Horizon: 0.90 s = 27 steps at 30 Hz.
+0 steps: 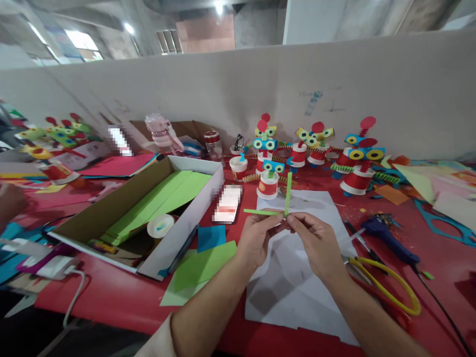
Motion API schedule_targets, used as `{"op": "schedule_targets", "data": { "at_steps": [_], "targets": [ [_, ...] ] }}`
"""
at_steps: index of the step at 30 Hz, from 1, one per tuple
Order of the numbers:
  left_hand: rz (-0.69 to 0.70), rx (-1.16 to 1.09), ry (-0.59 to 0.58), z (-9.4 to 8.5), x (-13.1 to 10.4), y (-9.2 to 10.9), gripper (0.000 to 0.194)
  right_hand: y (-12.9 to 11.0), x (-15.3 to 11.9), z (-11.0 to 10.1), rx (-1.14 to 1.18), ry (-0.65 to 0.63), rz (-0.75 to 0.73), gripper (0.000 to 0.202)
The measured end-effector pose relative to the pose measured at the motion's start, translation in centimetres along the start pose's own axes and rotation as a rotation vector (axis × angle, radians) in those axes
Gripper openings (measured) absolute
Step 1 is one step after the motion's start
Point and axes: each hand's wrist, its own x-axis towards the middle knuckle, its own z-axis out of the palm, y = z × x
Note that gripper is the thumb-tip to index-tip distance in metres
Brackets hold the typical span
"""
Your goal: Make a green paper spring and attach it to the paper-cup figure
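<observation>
Two narrow green paper strips meet at a corner between my hands, above a white sheet (297,282). One strip (288,191) points up and the other (256,212) points left. My left hand (260,235) is closed, pinching the strips near their joined ends. Pressed against the same corner are the closed fingertips of my right hand (312,240). Just behind the strips stands a paper-cup figure (267,186) with a blue face and folded paper arms.
An open box (219,183) with green paper is at the left. Right of the sheet lie a blue glue gun (394,243) and yellow-handled scissors (405,292). Several cup figures stand by the partition. Another person's hand (10,201) shows at far left.
</observation>
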Motion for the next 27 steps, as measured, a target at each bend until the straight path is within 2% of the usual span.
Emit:
{"op": "schedule_targets", "data": {
  "at_steps": [5,12,17,22,27],
  "targets": [
    [0.104,0.104,0.005,0.04,-0.04,-0.05,0.008,0.25,-0.31,0.17,-0.021,0.033,-0.018,0.022],
    [0.031,0.044,0.087,-0.05,0.13,0.0,0.014,0.07,-0.38,0.39,0.066,-0.003,0.023,0.017],
    [0.033,0.051,0.084,-0.13,0.15,-0.08,0.015,-0.38,-0.76,0.76,0.152,-0.02,0.049,0.016],
    [0.067,0.088,0.078,0.04,0.11,-0.05,0.017,-0.43,-0.95,0.98,0.154,0.004,0.045,0.018],
    [0.074,0.1,0.082,-0.13,0.27,-0.06,0.016,-0.21,-0.73,0.73,0.208,0.068,0.024,0.028]
  ]
}}
